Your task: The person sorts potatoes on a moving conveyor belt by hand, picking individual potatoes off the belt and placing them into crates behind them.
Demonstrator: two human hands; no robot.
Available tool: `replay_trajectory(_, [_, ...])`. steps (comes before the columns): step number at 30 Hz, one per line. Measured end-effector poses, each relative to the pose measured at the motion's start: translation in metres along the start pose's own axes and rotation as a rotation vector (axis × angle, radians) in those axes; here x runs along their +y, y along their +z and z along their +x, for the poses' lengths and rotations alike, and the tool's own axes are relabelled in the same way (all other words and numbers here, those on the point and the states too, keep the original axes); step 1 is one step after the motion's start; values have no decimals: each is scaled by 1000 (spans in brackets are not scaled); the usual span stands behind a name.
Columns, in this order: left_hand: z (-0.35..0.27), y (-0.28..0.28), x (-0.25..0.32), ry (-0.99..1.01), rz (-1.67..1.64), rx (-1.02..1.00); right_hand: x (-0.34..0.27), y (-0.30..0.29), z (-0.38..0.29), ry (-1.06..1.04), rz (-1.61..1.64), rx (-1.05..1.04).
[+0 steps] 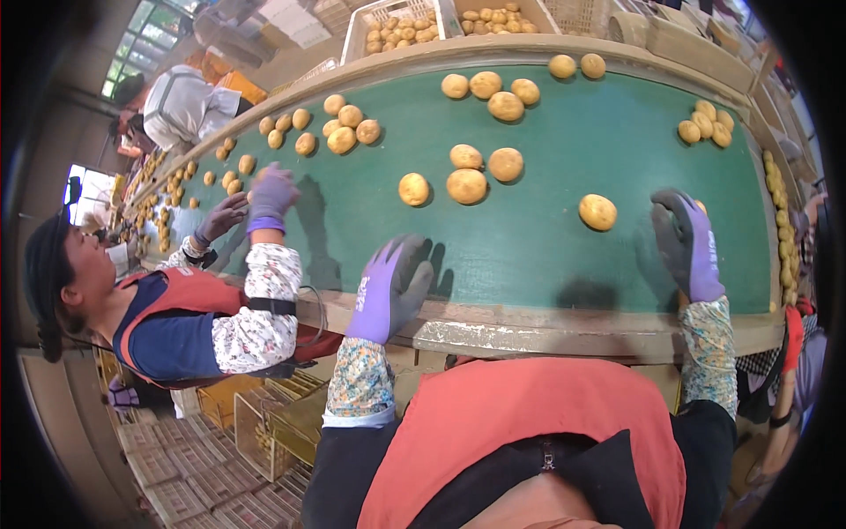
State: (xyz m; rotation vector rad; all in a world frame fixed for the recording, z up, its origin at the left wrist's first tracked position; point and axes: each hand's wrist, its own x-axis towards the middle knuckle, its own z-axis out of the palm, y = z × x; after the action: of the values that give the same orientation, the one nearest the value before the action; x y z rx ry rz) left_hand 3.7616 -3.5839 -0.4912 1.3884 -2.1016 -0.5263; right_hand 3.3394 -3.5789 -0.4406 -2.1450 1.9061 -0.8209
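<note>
Several yellow-skinned potatoes lie in loose groups on a green conveyor belt. My left hand, in a purple and dark grey coated work glove, is over the belt's near edge. Its thumb stands apart from the fingers, and no potato shows in it. Farther right is my right hand in a matching glove, fingers curved and spread from the thumb. A single potato lies to its left. Another potato is mostly hidden behind the right hand; contact between them cannot be made out.
A co-worker's gloved hand is over the belt at left. The near wooden rail runs before my body. Beyond the far rail stand a white crate and a box holding potatoes. Plastic crates are stacked behind at lower left.
</note>
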Motion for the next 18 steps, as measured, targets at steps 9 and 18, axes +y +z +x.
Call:
replay_trajectory(9, [39, -10, -9, 185, -66, 55, -97, 117, 67, -333, 47, -308])
replay_trajectory(18, [14, -32, -53, 25, -107, 6, -132, 181, 97, -151, 497, -513])
